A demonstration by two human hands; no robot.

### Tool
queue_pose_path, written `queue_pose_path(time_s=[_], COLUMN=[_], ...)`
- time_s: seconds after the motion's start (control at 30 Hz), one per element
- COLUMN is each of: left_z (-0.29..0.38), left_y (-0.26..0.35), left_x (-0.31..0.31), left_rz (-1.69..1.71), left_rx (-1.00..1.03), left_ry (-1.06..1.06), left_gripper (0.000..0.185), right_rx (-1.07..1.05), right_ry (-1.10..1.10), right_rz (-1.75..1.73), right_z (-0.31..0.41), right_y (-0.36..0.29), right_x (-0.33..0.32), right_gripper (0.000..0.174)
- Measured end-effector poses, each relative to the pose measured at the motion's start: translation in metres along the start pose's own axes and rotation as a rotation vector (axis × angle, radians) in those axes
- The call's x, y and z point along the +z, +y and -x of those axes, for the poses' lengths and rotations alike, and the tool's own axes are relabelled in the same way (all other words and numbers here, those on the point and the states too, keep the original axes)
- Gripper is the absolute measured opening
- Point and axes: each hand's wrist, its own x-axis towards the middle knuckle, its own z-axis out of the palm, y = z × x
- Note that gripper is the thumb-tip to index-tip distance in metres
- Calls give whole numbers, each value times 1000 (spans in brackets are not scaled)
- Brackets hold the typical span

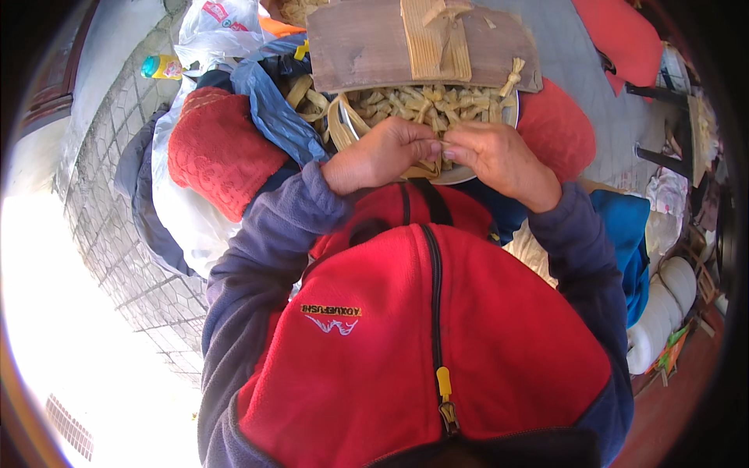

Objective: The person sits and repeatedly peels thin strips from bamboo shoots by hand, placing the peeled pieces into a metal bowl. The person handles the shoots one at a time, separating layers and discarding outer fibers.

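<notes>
My left hand [380,153] and my right hand [500,158] meet above a metal bowl [514,111]. Fingers and thumbs of both pinch a thin tan strip [443,143], mostly hidden by the fingertips. Many knotted tan strips [398,102], apparently a dried food, fill the bowl beneath. Longer flat strips [341,126] hang over its left rim. Across the bowl's far side lies a wooden board [357,50], with wide pale strips [436,44] on top. One finished-looking knot [513,77] rests at the board's right edge.
Left of the bowl, a blue plastic bag [272,105] lies beside more strips [304,96]. Red cloths [219,149] cover both knees. Farther left are a yellow bottle with a teal cap [162,67] and a white plastic bag [219,32]. A white wrapped roll [661,313] stands at right.
</notes>
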Motion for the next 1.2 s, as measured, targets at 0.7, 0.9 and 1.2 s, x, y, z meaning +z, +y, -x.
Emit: queue_pose_path(time_s=[0.7, 0.9, 1.2], left_z=[-105, -100, -56], left_y=[-23, -18, -28], left_x=[-66, -58, -54], left_rz=[-388, -840, 55], left_rx=[112, -22, -33], left_ry=[463, 645, 463], left_gripper=[24, 23, 19], right_rx=[209, 220, 194], right_ry=[601, 565, 832], right_rz=[81, 300, 461], right_z=[-57, -39, -16], right_y=[83, 83, 116], right_x=[8, 12, -10], right_gripper=[12, 12, 29])
